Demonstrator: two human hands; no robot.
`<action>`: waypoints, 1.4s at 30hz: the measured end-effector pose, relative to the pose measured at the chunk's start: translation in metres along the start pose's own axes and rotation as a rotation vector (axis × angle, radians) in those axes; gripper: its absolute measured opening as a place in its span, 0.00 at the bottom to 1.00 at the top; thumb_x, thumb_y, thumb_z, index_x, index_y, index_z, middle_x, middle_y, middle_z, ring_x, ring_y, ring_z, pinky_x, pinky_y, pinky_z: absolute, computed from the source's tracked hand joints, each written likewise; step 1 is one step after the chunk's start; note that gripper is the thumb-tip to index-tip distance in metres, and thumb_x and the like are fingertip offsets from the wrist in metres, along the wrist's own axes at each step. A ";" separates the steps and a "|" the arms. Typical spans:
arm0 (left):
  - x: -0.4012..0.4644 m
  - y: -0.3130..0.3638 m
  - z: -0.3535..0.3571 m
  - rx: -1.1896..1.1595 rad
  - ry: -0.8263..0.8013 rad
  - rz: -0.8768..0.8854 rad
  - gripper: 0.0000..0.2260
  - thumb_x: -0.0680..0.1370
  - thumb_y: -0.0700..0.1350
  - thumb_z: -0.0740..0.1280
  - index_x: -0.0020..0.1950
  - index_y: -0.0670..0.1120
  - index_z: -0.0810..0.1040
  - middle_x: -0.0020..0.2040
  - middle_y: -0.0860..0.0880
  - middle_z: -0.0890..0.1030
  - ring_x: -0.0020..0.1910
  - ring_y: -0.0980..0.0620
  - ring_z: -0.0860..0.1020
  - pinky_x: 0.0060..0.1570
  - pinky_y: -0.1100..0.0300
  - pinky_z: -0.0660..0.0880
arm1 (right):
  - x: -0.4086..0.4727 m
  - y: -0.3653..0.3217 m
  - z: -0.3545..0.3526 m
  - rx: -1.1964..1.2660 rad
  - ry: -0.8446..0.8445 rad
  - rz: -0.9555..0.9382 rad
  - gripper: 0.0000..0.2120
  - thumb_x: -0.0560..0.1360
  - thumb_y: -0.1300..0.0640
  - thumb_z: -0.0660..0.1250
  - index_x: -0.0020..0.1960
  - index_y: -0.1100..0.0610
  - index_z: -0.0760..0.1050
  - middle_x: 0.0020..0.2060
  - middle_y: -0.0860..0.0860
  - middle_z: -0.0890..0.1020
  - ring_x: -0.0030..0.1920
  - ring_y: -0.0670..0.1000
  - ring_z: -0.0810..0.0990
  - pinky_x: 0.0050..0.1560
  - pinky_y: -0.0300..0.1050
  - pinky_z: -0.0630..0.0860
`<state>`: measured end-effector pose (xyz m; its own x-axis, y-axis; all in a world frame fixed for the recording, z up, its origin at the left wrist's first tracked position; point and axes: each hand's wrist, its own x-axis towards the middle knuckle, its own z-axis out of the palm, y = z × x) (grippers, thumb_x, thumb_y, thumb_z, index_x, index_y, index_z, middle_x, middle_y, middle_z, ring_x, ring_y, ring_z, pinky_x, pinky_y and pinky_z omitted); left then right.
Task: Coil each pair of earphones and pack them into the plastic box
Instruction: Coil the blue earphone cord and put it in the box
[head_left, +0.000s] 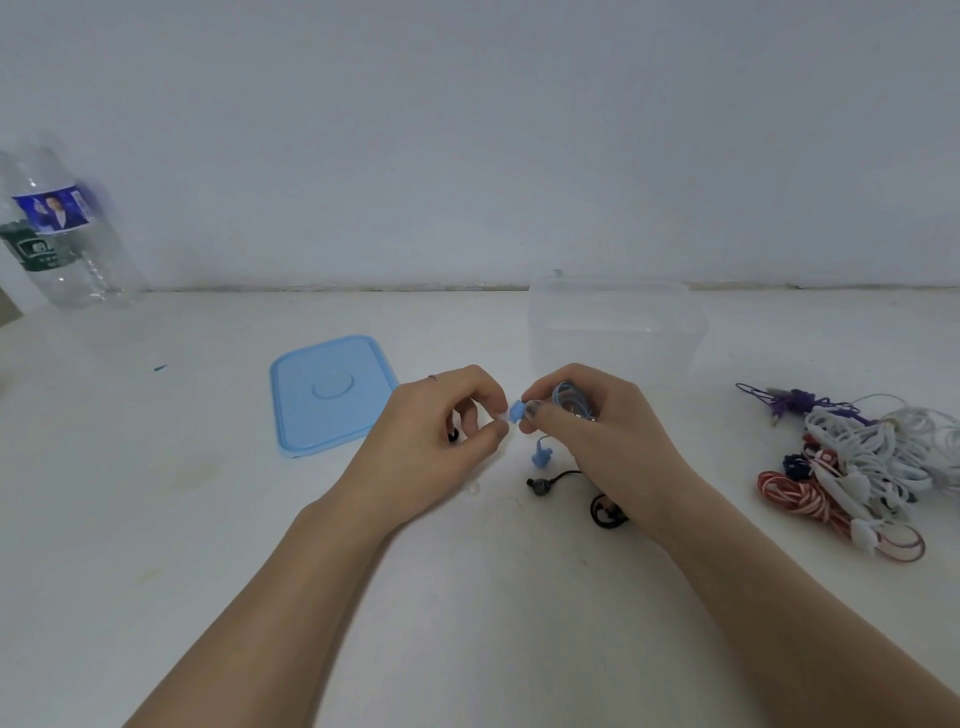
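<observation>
While reaching in from the near edge of the desk (156, 519), both forearms converge over its middle, hands nearly meeting. Left hand (441, 431) curled, thumb and forefinger pinching a small whitish tip at the blue earbud (516, 412); a thin ring on one finger. Right hand (587, 431) curled too, gripping a coil of the blue earphones (569, 397) against the palm, fingertips pinching the earbud from the other side. Second blue earbud (540, 456) dangling on a short cord just below the hands. Black earphones (540, 486) lying on the desk under the right wrist, partly hidden. Clear plastic box (618, 325) standing open just beyond the right hand, toward the far edge. Blue lid (327, 395) lying flat left of the hands. Tangled pile of earphones (862, 457), white, purple and red-and-white striped, near the right edge. Clear water bottle (57, 234) at the far left corner, by the wall.
</observation>
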<state>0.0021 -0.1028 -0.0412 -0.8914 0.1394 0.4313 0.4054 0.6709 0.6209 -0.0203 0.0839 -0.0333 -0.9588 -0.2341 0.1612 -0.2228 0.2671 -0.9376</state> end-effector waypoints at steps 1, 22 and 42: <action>0.000 0.000 0.000 -0.002 0.000 0.001 0.07 0.77 0.42 0.73 0.45 0.54 0.79 0.37 0.59 0.77 0.39 0.58 0.75 0.38 0.70 0.69 | 0.000 0.000 0.000 0.008 0.010 0.001 0.01 0.73 0.56 0.72 0.45 0.52 0.82 0.40 0.48 0.85 0.47 0.50 0.83 0.55 0.49 0.79; -0.001 -0.001 0.000 -0.019 0.001 0.061 0.08 0.75 0.40 0.74 0.49 0.52 0.81 0.44 0.59 0.83 0.40 0.54 0.78 0.41 0.60 0.75 | 0.000 0.002 0.006 0.016 0.038 -0.026 0.01 0.73 0.57 0.73 0.45 0.53 0.81 0.39 0.52 0.85 0.45 0.55 0.83 0.48 0.46 0.79; -0.002 0.005 -0.002 -0.064 0.002 0.078 0.06 0.76 0.40 0.75 0.51 0.49 0.85 0.45 0.59 0.85 0.48 0.58 0.82 0.50 0.65 0.76 | -0.002 -0.003 0.001 0.039 -0.017 0.008 0.03 0.74 0.59 0.71 0.43 0.59 0.81 0.33 0.49 0.84 0.33 0.40 0.78 0.34 0.29 0.71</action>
<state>0.0062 -0.1011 -0.0376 -0.8561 0.1876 0.4815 0.4857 0.6100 0.6260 -0.0181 0.0825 -0.0316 -0.9573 -0.2477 0.1489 -0.2078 0.2320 -0.9502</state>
